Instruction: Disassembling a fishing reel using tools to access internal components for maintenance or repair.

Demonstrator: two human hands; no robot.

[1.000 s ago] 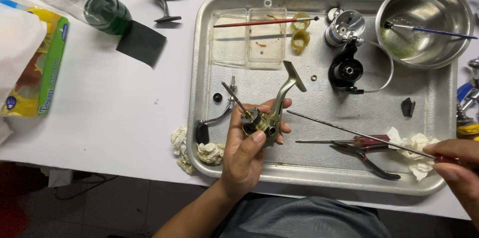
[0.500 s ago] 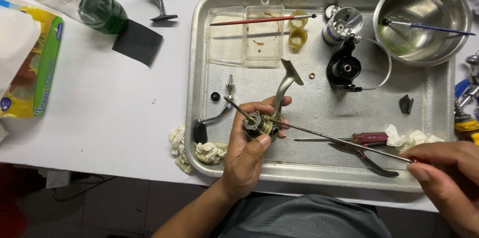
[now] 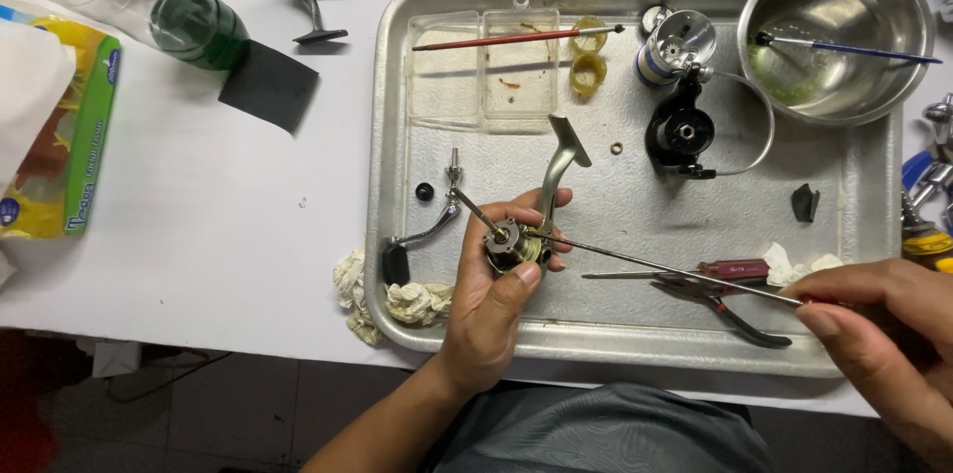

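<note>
- The left hand [image 3: 491, 309] grips a reel body [image 3: 516, 245] over the near middle of a metal tray [image 3: 635, 339]; thumb on its near side, fingers curled round the far side, its foot sticking up and away.
- The right hand [image 3: 884, 324] pinches the handle end of a long thin tool [image 3: 665, 270] between thumb and fingertips; the shaft slants left across the tray and its tip touches the reel body's open top.
- On the tray just under the shaft lie a red-handled screwdriver [image 3: 735, 270] and pliers [image 3: 730, 309], beside a wad of tissue [image 3: 794, 263].
- Left of the reel body lies a crank handle [image 3: 422, 235] with a black knob, next to a crumpled rag [image 3: 397, 299] that hangs over the tray's edge.
- Further back on the tray: a clear box [image 3: 486, 71] with a red brush [image 3: 496, 38] across it, a spool [image 3: 675, 41], a black rotor [image 3: 680, 131] and a steel bowl [image 3: 839, 36] holding a blue brush [image 3: 854, 48].
- On the white table [image 3: 199, 235] to the left: a green-capped bottle [image 3: 189, 21] and a black square [image 3: 268, 84].
</note>
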